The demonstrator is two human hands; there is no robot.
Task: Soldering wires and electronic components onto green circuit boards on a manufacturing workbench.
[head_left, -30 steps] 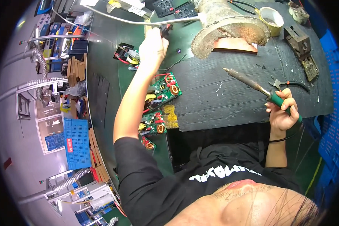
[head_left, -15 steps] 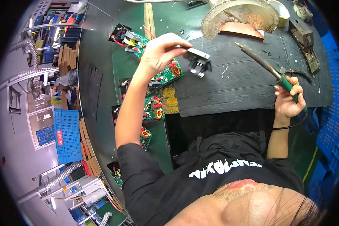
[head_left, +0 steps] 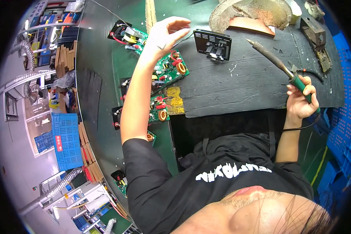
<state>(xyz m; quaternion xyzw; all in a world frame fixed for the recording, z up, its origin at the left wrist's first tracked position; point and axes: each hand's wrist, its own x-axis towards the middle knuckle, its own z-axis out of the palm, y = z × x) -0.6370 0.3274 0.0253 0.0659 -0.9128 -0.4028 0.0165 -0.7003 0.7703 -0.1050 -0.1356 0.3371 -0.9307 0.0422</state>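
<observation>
My left hand hovers over the left part of the bench, thumb and fingers apart with nothing between them. Just right of its fingertips a black slotted panel with a socket-like fitting stands on the dark work board, its slotted face toward me. A soldering iron with a green handle is gripped in my right hand; its tip points up and left, toward the panel. Below my left hand lies a green circuit board with a copper-wound ring coil, partly hidden by my forearm.
Several more circuit boards line the left side. At the far edge sit a crusty round pan-like piece and a white cup. A metal block stand and a black cable lie right. Blue crates stand beyond.
My left hand has let go of the black panel and drawn slightly up and left. The panel now stands on the board, turned to show its slotted face. My right hand barely moved.
</observation>
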